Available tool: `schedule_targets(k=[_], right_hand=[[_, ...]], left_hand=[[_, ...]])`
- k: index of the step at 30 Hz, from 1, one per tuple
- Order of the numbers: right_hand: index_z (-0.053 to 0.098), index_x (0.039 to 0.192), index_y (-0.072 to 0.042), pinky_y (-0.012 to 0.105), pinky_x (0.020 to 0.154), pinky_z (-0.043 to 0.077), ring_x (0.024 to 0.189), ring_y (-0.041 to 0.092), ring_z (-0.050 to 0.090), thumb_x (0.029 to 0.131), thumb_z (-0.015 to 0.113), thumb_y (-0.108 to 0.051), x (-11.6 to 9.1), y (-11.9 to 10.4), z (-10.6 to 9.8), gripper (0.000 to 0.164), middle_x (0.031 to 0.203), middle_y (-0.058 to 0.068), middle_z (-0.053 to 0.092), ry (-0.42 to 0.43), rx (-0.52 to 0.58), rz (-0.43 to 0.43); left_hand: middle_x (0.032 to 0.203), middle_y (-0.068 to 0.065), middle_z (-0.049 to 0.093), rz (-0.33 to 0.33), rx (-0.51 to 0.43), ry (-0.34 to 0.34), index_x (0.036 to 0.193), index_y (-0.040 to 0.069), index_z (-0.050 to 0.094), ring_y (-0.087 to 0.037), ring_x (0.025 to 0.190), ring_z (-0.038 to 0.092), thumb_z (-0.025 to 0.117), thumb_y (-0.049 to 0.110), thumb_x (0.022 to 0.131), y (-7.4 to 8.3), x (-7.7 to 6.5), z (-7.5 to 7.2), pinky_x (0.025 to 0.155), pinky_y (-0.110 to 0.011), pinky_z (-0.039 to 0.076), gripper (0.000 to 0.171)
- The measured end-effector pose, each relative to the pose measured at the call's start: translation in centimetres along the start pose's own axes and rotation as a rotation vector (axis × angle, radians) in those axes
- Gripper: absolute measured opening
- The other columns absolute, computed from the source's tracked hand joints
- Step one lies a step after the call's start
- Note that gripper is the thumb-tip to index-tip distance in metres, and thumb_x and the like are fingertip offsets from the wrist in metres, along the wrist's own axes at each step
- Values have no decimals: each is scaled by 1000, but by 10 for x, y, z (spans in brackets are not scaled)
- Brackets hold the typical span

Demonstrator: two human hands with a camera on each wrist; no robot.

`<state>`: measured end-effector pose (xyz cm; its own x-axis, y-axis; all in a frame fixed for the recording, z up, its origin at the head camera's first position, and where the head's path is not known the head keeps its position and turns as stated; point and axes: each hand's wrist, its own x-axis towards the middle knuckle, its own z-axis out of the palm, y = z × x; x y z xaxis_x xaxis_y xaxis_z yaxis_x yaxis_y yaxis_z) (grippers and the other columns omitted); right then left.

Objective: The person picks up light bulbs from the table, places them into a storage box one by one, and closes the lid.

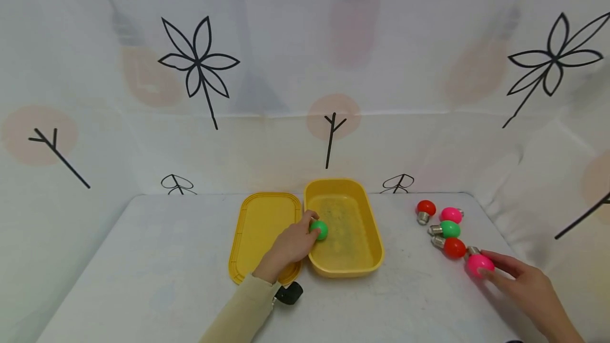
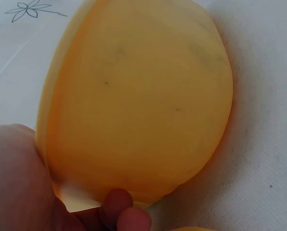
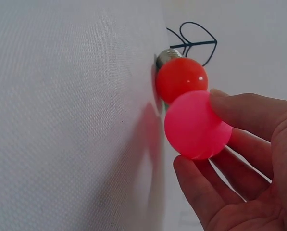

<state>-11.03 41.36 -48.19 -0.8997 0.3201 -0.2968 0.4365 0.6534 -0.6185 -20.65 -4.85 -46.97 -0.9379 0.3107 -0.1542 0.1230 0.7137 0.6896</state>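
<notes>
In the head view my left hand (image 1: 292, 240) holds a green light bulb (image 1: 321, 231) at the left rim of a yellow tub (image 1: 343, 270). The left wrist view shows the tub's outer wall (image 2: 143, 106) with curled fingertips (image 2: 134, 220) beside it; the green bulb is hidden there. On the right, my right hand (image 1: 531, 287) pinches a pink bulb (image 1: 478, 264) between thumb and fingers, its metal base pointing away. Close beyond it lies a red bulb (image 1: 455, 247). The right wrist view shows the pinched pink bulb (image 3: 196, 126) partly overlapping the red one (image 3: 181, 79).
A yellow lid (image 1: 267, 221) lies flat to the left of the tub. Behind the near red bulb lie a second green bulb (image 1: 450, 228), another pink bulb (image 1: 450, 215) and another red bulb (image 1: 426, 207). A patterned cloth (image 1: 286, 142) hangs behind the white table (image 1: 157, 269).
</notes>
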Motion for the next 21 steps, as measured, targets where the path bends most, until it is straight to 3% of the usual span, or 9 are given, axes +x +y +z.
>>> schedule_targets(k=[21], right_hand=[[40,144,8,45,71,58,124,57,34,90,73,-40,1,1,0,79,140,38,39,45,41,-9]], left_hand=[[117,-6,62,6,6,1,135,20,45,-20,70,55,48,33,104,1,-1,-1,61,-34,43,33]])
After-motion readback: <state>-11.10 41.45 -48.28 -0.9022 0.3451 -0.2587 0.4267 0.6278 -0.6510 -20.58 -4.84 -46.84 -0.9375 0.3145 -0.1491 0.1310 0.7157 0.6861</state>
